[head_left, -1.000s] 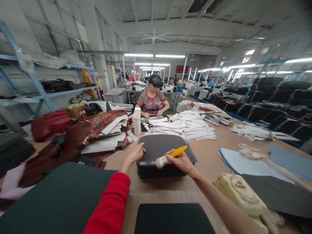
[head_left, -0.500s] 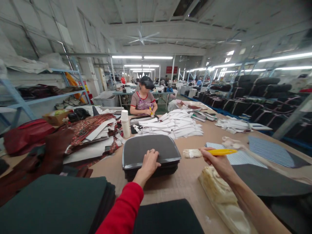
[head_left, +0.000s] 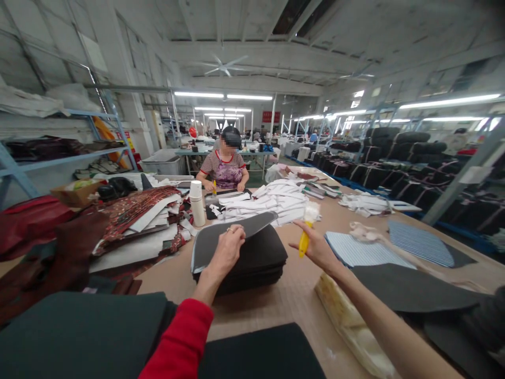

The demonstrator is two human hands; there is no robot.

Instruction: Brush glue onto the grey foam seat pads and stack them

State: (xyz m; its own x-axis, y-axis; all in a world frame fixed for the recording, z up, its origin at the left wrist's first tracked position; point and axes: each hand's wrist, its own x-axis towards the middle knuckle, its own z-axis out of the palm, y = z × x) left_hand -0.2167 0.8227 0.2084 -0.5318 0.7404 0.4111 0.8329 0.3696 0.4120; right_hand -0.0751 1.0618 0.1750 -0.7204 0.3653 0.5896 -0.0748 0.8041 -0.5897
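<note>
A grey panel (head_left: 209, 242) is tilted up on its right side over a stack of dark panels (head_left: 264, 258) on the brown table. My left hand (head_left: 228, 247) grips this top panel near its middle, fingers closed. To the right of the stack, my right hand (head_left: 313, 245) holds a brush with a yellow handle (head_left: 303, 243), its pale bristles pointing up, some fingers stretched out. Below that hand lies a yellowish, glue-stained block (head_left: 347, 323). Dark green panels (head_left: 82, 331) lie at the lower left, and another dark panel (head_left: 264, 352) is at the near edge.
White strips (head_left: 272, 197) are heaped behind the stack, beside stacked white cups (head_left: 196, 202). Patterned and white sheets (head_left: 138, 221) pile up on the left. Striped fabric (head_left: 363, 250) and a grey sheet (head_left: 414, 289) lie right. A person (head_left: 224, 163) sits across the table.
The top panel's right side has lifted, with my left hand now gripping it. My right hand has turned the brush from level to upright. The view has shifted slightly right.
</note>
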